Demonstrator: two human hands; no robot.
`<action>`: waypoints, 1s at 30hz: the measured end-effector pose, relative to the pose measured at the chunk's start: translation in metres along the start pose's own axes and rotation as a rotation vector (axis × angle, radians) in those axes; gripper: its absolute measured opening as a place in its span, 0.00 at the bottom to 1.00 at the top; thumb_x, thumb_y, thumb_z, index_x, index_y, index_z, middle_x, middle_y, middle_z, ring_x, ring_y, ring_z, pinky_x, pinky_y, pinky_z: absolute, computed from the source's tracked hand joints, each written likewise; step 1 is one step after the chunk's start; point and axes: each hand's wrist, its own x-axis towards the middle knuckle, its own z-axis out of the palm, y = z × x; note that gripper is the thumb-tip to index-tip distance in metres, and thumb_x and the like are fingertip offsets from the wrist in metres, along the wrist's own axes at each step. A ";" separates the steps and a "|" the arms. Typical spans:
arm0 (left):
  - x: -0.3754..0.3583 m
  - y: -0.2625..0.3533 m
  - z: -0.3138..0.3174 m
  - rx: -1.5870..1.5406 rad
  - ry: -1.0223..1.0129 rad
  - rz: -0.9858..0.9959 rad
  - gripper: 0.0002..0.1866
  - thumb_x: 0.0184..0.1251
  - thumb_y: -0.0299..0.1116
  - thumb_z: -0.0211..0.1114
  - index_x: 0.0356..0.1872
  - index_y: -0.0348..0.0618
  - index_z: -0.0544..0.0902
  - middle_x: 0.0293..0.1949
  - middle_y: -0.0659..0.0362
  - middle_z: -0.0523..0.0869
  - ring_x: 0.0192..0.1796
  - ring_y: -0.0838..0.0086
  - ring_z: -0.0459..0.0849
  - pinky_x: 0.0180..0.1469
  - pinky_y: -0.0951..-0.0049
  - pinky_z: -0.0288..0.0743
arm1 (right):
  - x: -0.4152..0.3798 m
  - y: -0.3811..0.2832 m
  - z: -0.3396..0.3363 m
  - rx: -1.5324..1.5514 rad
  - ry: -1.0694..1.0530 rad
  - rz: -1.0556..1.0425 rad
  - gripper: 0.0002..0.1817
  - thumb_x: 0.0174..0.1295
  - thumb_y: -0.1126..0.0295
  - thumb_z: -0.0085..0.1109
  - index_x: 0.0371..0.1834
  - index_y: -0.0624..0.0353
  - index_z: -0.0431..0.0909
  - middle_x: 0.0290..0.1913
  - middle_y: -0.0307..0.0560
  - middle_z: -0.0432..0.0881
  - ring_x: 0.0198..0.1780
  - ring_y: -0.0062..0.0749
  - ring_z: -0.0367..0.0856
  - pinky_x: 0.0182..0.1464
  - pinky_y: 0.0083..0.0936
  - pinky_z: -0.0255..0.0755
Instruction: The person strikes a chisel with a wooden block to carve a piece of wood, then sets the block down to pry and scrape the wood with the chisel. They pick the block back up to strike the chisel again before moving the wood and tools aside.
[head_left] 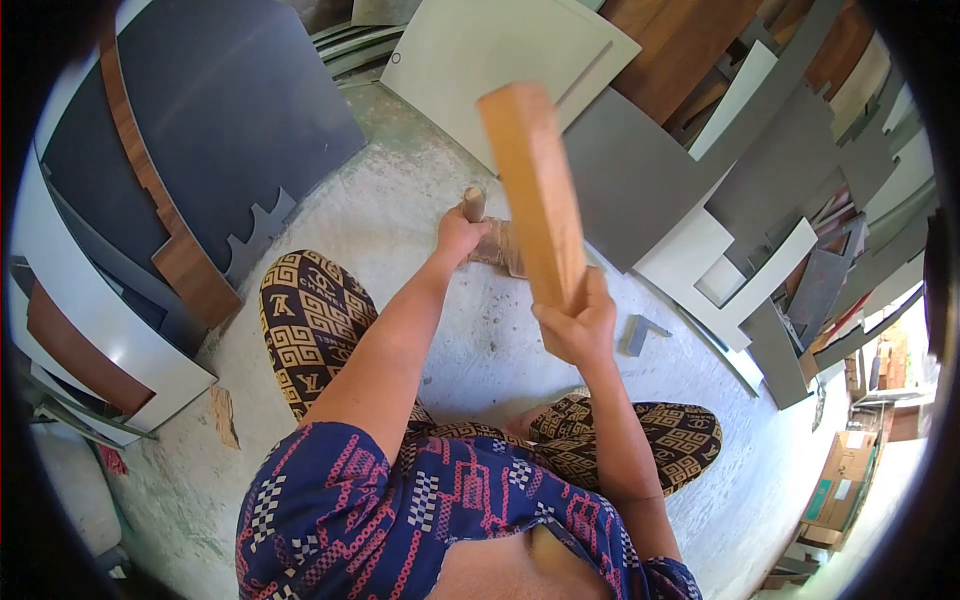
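Note:
My right hand (578, 320) is closed around the lower end of a thick wooden block (540, 190), which is raised and slightly tilted in front of me. My left hand (460, 236), farther out and low over the floor, is wrapped around a short round wooden stick (474, 203) whose top end shows above the fingers. What the stick's lower end touches is hidden by the hand. Beside that hand a flat brown wooden piece (497, 248) lies on the floor, partly hidden behind the raised block.
A small grey L-shaped piece (636, 335) lies on the concrete floor (470, 350) right of my right hand. Dark panels (230, 100) lean at left. Pale and grey boards (640, 170) and offcuts stack at right. A cardboard box (838, 480) stands far right.

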 end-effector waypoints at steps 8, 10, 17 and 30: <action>0.010 -0.018 0.013 -0.145 -0.013 0.177 0.19 0.48 0.35 0.72 0.40 0.34 0.83 0.37 0.49 0.87 0.38 0.63 0.87 0.41 0.67 0.79 | 0.000 0.035 0.012 -0.466 -0.157 0.088 0.27 0.36 0.62 0.72 0.37 0.58 0.67 0.26 0.54 0.76 0.30 0.45 0.77 0.36 0.35 0.72; -0.003 0.000 0.004 -0.148 -0.027 0.075 0.18 0.46 0.33 0.73 0.39 0.36 0.83 0.36 0.49 0.87 0.39 0.64 0.86 0.43 0.66 0.78 | 0.000 0.018 0.006 -0.380 -0.134 0.072 0.25 0.36 0.64 0.72 0.35 0.59 0.68 0.26 0.52 0.77 0.30 0.42 0.77 0.35 0.33 0.73; -0.020 0.024 -0.011 -0.011 -0.041 -0.063 0.18 0.45 0.30 0.73 0.39 0.35 0.82 0.34 0.49 0.87 0.36 0.66 0.86 0.41 0.66 0.78 | 0.007 0.016 -0.009 0.156 0.020 0.078 0.23 0.37 0.64 0.72 0.30 0.61 0.67 0.23 0.48 0.74 0.28 0.27 0.74 0.31 0.27 0.71; -0.008 -0.005 0.007 -0.059 -0.009 0.086 0.19 0.42 0.33 0.74 0.38 0.36 0.84 0.34 0.47 0.87 0.38 0.60 0.87 0.42 0.65 0.78 | -0.002 0.012 0.008 -0.345 0.049 -0.037 0.26 0.38 0.64 0.71 0.38 0.59 0.66 0.27 0.54 0.78 0.30 0.45 0.80 0.34 0.33 0.72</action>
